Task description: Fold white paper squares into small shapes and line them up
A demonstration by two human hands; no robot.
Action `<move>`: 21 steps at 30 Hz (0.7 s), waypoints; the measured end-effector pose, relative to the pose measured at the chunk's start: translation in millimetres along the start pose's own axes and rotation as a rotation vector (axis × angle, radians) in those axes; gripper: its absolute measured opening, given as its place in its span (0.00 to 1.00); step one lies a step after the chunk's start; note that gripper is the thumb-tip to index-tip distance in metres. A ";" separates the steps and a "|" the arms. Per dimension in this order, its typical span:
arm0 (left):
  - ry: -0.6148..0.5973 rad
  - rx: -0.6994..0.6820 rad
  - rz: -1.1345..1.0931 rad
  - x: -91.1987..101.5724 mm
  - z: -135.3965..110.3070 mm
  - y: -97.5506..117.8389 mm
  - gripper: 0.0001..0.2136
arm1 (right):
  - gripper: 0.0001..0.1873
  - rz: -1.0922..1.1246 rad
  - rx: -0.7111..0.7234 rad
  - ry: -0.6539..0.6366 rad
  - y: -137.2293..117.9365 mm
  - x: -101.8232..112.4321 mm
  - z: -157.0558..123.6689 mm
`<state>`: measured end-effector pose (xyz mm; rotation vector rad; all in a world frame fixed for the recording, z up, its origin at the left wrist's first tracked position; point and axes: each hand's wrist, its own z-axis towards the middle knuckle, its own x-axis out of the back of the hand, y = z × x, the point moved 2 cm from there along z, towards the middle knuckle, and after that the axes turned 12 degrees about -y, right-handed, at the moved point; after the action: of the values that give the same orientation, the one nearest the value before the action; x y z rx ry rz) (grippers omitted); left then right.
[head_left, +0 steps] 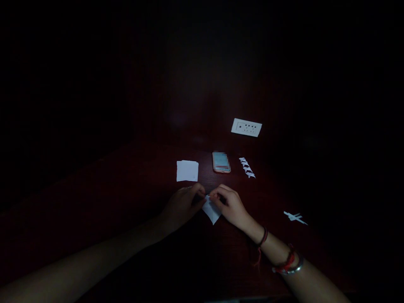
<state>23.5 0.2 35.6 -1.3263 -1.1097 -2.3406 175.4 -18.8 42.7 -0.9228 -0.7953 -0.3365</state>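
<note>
Between my two hands is a small white sheet of paper (212,211), its lower corner pointing toward me. My left hand (186,204) pinches the paper's upper left edge, thumb and finger together. At the upper right edge, my right hand (229,205) grips the same sheet with curled fingers. The top of the paper is partly hidden by my fingertips. Just beyond my left hand lies a stack of white square papers (187,171).
A phone (221,162) with a lit screen lies past my hands on the dark reddish table (142,176). Right of it is a row of folded white paper pieces (247,167). Thin paper strips (295,217) lie farther right. A socket panel (246,127) is on the wall.
</note>
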 end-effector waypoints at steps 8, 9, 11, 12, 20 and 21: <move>0.022 -0.047 0.069 0.5 -0.8 0.6 0.03 | 0.05 -0.002 -0.013 0.014 -0.2 -1.3 0.5; 0.024 -0.043 0.061 0.2 -0.7 0.4 0.02 | 0.05 0.011 -0.014 0.015 0.3 -1.6 0.6; 0.032 -0.036 0.038 -0.5 -0.6 0.2 0.02 | 0.06 0.040 -0.015 0.023 1.0 -2.1 0.7; 0.033 -0.034 0.026 -0.7 -0.8 0.6 0.02 | 0.06 0.052 -0.015 0.032 0.9 -2.2 0.8; 0.076 -0.021 0.074 5.2 -4.2 11.1 0.07 | 0.08 0.129 -0.063 0.093 -4.4 -1.5 2.1; 0.079 -0.010 0.073 5.9 -4.2 11.0 0.07 | 0.08 0.143 -0.067 0.089 -4.2 -1.7 2.4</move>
<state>23.3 -9.3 44.7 -1.2441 -1.0103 -2.3281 170.8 -19.4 44.7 -1.0152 -0.6354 -0.2785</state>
